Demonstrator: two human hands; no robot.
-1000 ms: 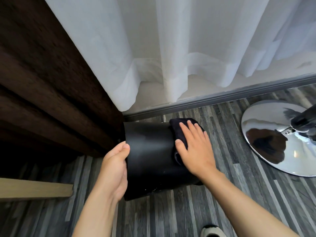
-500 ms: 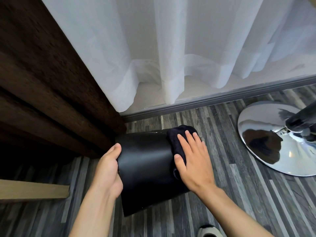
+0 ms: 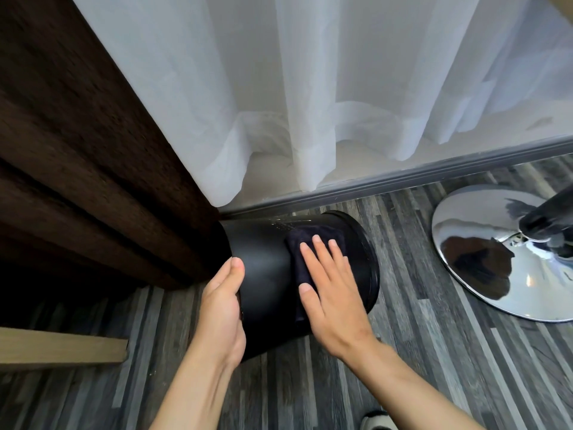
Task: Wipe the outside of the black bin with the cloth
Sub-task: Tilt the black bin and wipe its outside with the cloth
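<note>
- no readable writing or brand on anything in view
- black bin (image 3: 266,274) lies on its side on the grey plank floor (image 3: 418,352), one end against the brown curtain (image 3: 93,181)
- dark cloth (image 3: 305,252) sits on the bin's upper side, pinned under the right hand (image 3: 333,293)
- right hand flat, fingers spread, pressing the cloth, not gripping
- left hand (image 3: 221,308) open, cupped against the bin's left end, thumb on top
- chrome chair base (image 3: 483,252) well apart to the right
- white sheer curtain (image 3: 310,88) behind
</note>
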